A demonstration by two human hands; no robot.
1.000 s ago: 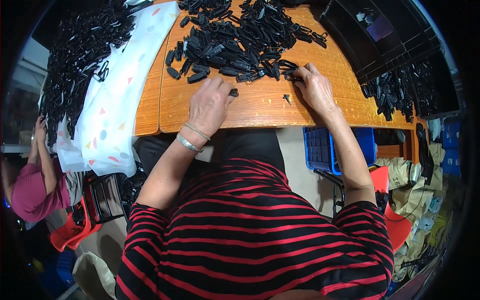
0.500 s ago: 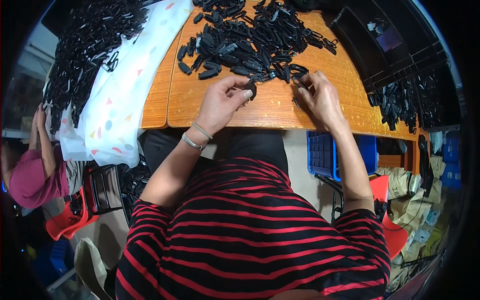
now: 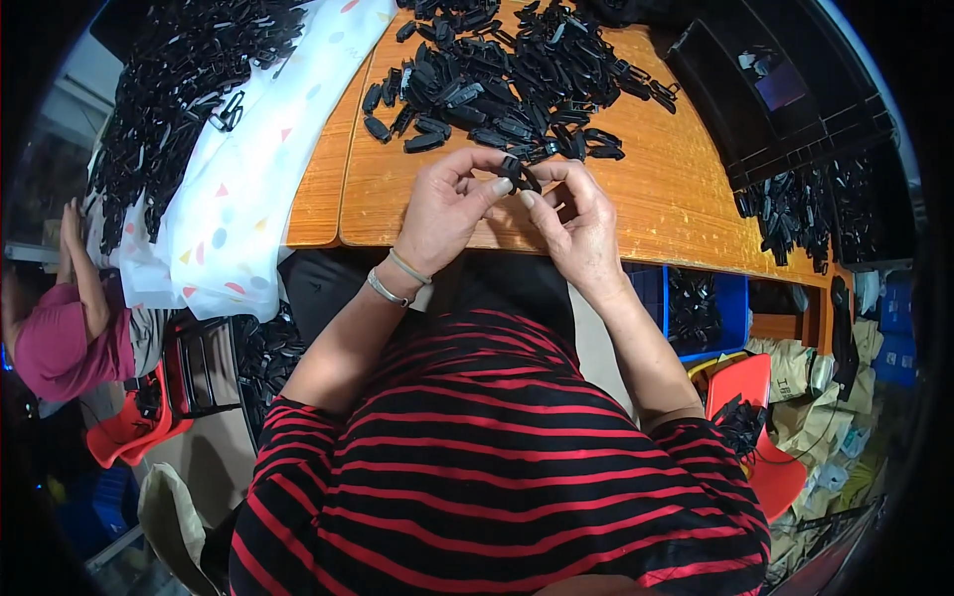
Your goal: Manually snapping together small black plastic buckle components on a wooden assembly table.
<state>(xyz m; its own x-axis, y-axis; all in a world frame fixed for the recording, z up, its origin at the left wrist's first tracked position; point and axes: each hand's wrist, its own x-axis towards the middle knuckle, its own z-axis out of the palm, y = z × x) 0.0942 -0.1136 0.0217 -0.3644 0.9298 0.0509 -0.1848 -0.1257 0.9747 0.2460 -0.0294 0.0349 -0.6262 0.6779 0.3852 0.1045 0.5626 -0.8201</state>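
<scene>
Close to the table's front edge, my two hands meet over a small black plastic piece that looks like a clip [image 3: 512,171]. My left hand [image 3: 444,207] pinches it between thumb and forefinger. From the other side my right hand [image 3: 584,226] has its thumb and fingers closed on a curved black plastic part [image 3: 531,181], which touches the clip; fingertips hide much of both. Just beyond my hands lies a large heap of similar black plastic clips [image 3: 507,84], with several loose ones along its near edge.
A white patterned sheet [image 3: 243,184] lies left, with another black heap [image 3: 164,119] on it. At right stand a black crate [image 3: 765,124] and more black pieces [image 3: 790,214]. Below are a blue crate [image 3: 735,323] and a red chair [image 3: 775,477]. Another person [image 3: 75,333] sits far left.
My right hand has moved left from the near right edge of the heap to meet my left hand. The black parts in the two hands now touch.
</scene>
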